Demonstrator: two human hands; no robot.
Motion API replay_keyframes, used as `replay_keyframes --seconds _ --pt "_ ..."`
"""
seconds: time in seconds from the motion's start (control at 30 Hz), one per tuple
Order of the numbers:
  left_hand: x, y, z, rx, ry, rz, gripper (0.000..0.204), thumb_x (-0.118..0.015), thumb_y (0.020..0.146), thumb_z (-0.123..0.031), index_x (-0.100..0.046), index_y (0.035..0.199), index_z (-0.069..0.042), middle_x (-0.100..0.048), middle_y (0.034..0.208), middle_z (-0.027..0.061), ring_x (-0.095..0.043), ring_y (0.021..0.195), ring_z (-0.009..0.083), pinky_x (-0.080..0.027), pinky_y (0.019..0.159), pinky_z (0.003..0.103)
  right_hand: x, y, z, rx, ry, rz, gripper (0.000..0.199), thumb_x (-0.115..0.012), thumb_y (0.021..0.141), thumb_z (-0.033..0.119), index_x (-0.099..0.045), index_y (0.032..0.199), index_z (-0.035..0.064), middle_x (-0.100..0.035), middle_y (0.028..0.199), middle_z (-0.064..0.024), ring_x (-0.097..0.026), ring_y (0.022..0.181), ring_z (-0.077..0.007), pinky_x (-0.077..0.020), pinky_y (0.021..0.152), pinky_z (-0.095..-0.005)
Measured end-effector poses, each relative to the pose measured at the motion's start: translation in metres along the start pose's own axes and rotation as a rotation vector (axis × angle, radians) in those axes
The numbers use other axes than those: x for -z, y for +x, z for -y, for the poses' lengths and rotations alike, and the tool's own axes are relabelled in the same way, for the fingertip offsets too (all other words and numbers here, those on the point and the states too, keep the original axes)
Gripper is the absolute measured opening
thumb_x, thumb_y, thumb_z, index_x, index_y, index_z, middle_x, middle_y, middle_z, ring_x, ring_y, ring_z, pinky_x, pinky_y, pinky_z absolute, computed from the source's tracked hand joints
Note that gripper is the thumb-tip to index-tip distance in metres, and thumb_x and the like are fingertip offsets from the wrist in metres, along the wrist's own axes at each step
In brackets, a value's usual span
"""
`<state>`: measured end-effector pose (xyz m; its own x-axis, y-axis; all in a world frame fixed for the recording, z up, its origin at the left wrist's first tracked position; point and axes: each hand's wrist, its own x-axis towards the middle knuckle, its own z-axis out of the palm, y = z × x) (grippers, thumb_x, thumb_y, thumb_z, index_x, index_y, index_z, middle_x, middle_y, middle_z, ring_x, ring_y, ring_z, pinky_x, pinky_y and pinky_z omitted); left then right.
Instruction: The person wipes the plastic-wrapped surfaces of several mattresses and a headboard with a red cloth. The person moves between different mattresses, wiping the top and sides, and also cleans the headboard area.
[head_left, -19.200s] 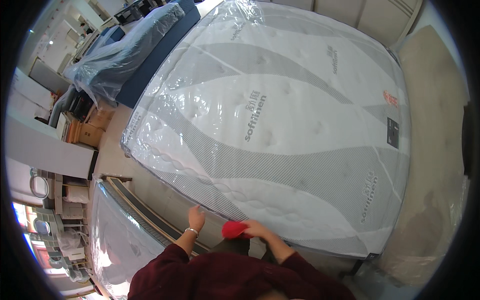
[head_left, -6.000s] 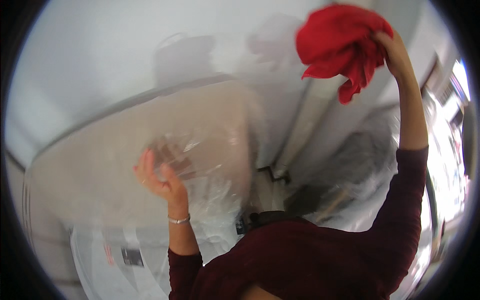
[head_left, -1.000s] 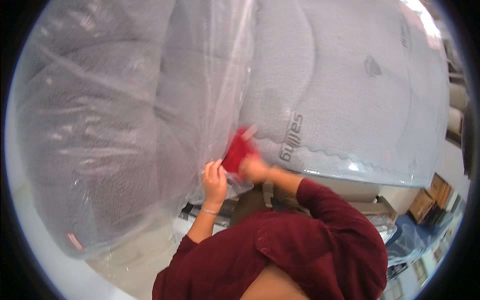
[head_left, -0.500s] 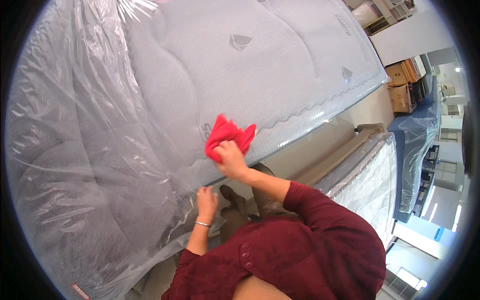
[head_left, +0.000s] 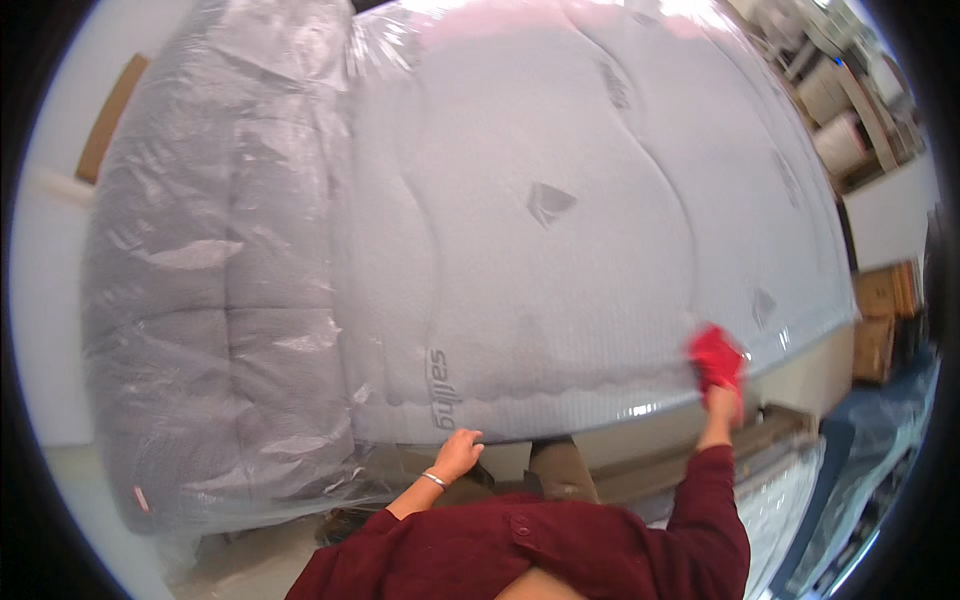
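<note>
A red cloth (head_left: pixel 718 358), blurred by motion, lies bunched against the plastic-wrapped top of a pale grey mattress (head_left: pixel 560 290), near its front right part. My right hand (head_left: pixel 722 402) is closed on the cloth, with the arm stretched out to the right; the cloth partly hides the fingers. At the mattress's near edge, left of the middle, is my left hand (head_left: pixel 458 455), with a bracelet on its wrist. Its fingers are loosely bent, one pointing outward, and nothing shows in them.
A grey padded headboard (head_left: pixel 275 260) under clear plastic stands along the mattress's left end. Right of my legs lies another plastic-wrapped mattress (head_left: pixel 785 505) beside a brown bed rail (head_left: pixel 660 468). Cardboard boxes (head_left: pixel 872 345) and a blue piece of furniture (head_left: pixel 860 430) stand farther right.
My right hand has swept the red cloth rightward along the mattress, and the arm has straightened. My left hand stays by the near edge. The view has turned, showing more of the headboard.
</note>
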<state>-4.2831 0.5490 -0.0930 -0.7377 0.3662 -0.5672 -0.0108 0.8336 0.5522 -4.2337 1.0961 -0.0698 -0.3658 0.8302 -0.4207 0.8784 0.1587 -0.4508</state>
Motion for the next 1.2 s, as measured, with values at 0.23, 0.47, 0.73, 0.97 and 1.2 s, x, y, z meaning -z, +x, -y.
replay_keyframes --seconds 0.23,0.47,0.73,0.97,1.2 --pt "0.038 0.043 -0.015 0.027 0.002 -0.096 0.035 -0.06 0.083 -0.02 -0.055 0.114 -0.005 -0.055 0.108 0.0173 -0.052 0.104 0.0344 -0.044 0.088 0.042 0.072 0.141 -0.054 -0.139 0.07 -0.7 0.04 -0.051 0.081 0.021 -0.058 0.11 -0.0052 -0.062 0.104 -0.0252 -0.06 0.093 -0.0374 -0.0467 0.081 -0.042" --pt "0.122 0.066 -0.022 0.096 -0.062 -0.586 0.038 -0.061 0.079 -0.014 -0.054 0.115 -0.005 -0.054 0.112 0.0173 -0.052 0.105 0.0347 -0.043 0.09 0.041 -0.208 0.019 0.125 0.82 -0.432 -0.089 0.02 -0.055 0.065 0.006 -0.06 0.085 0.0058 -0.057 0.086 -0.0169 -0.054 0.084 -0.037 -0.0417 0.07 -0.0453" --pt "0.231 0.034 0.014 0.038 -0.089 -1.091 0.038 -0.061 0.078 -0.011 -0.054 0.114 -0.005 -0.056 0.111 0.0163 -0.052 0.103 0.0345 -0.042 0.091 0.042 -0.279 -0.254 0.261 0.547 0.063 1.64 0.024 -0.057 0.074 0.006 -0.065 0.096 0.0014 -0.064 0.086 -0.0023 -0.058 0.077 -0.0132 -0.0479 0.068 -0.0293" --pt "0.339 -0.061 0.002 0.039 0.17 -1.642 0.027 -0.057 0.084 -0.011 -0.056 0.11 -0.004 -0.057 0.115 0.0127 -0.052 0.109 0.0314 -0.039 0.095 0.044 -0.216 -0.323 0.489 0.876 0.734 0.983 0.025 -0.051 0.072 -0.008 -0.059 0.095 -0.0002 -0.061 0.09 -0.0093 -0.059 0.085 -0.0185 -0.0475 0.075 -0.0289" --pt "0.431 -0.196 0.035 0.439 0.802 -1.94 0.022 -0.052 0.088 -0.014 -0.058 0.109 -0.006 -0.056 0.117 0.0115 -0.046 0.117 0.0319 -0.02 0.106 0.055 -0.175 -0.574 0.64 2.6 0.874 0.641 0.032 -0.062 0.063 0.007 -0.057 0.095 0.0084 -0.054 0.106 -0.0098 -0.05 0.101 -0.0308 -0.0427 0.083 -0.0382"
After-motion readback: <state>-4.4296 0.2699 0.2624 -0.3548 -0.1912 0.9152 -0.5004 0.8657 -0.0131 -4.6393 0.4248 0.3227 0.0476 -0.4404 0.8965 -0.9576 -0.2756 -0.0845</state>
